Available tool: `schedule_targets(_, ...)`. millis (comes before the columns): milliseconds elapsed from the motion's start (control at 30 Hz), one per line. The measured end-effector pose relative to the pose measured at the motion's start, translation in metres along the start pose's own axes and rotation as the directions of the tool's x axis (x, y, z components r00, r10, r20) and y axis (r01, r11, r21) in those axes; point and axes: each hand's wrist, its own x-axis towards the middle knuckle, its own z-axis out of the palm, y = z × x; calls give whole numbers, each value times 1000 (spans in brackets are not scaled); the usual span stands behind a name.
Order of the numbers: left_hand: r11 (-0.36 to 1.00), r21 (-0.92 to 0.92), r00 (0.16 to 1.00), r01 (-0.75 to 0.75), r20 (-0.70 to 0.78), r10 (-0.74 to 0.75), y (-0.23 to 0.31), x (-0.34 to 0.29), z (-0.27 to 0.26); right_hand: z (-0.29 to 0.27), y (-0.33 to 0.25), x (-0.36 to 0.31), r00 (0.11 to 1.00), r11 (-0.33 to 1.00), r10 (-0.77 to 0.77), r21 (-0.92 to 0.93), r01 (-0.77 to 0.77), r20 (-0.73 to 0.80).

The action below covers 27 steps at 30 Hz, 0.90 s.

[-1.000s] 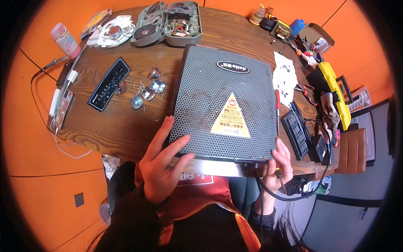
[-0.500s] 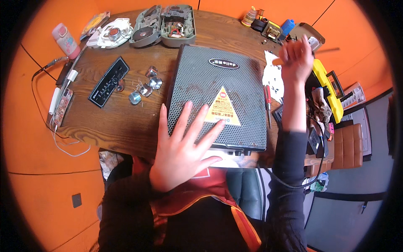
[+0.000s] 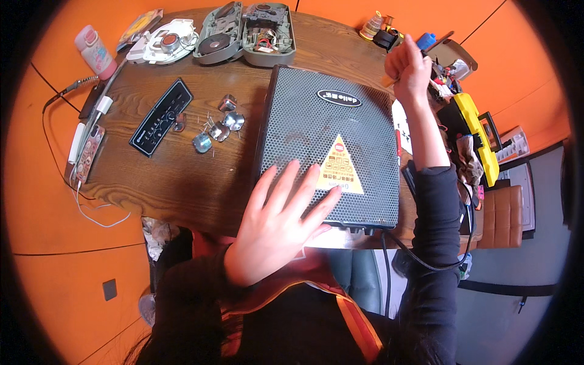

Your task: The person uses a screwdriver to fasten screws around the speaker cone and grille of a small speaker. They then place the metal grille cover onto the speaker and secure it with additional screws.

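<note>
A black flat device (image 3: 328, 121) with a perforated face and a yellow triangle label lies on the wooden table (image 3: 182, 182). My left hand (image 3: 277, 225) rests flat on its near edge, fingers spread, holding nothing. My right hand (image 3: 409, 67) is stretched out past the device's far right corner, beside an open cardboard box (image 3: 453, 55). Its fingers are closed around a thin tan-handled tool (image 3: 388, 80); the tool's working end is hidden.
Left of the device lie small shiny metal parts (image 3: 219, 125) and a black control strip (image 3: 161, 117). An opened grey casing (image 3: 249, 27) and a white round part (image 3: 164, 42) sit at the back. A yellow case (image 3: 477, 137) and clutter crowd the right edge. A black cable (image 3: 426, 261) hangs off the front.
Both hands gripped the device's near edge a second ago. My right hand has since lifted away to the far right and taken hold of a tool; my left hand now lies flat on top.
</note>
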Motion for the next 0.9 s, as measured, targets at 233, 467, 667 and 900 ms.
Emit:
schedule_targets(233,996,59,995,68,-74,-64,18,9,5,-4,20,-12,999,1000,-13,3,13,-35)
schedule_targets(467,991,124,999,-47,32,44,30,38,28,-3,27,-20,990,990,-128,57,131,-54)
schedule_targets(667,974,202,990,-103,121,79,34,54,26,3,-10,-9,984,995,-94,18,98,-150)
schedule_targets(900,979,176,986,-104,147,78,34,55,23,-12,14,-9,998,983,32,-178,-42,-58)
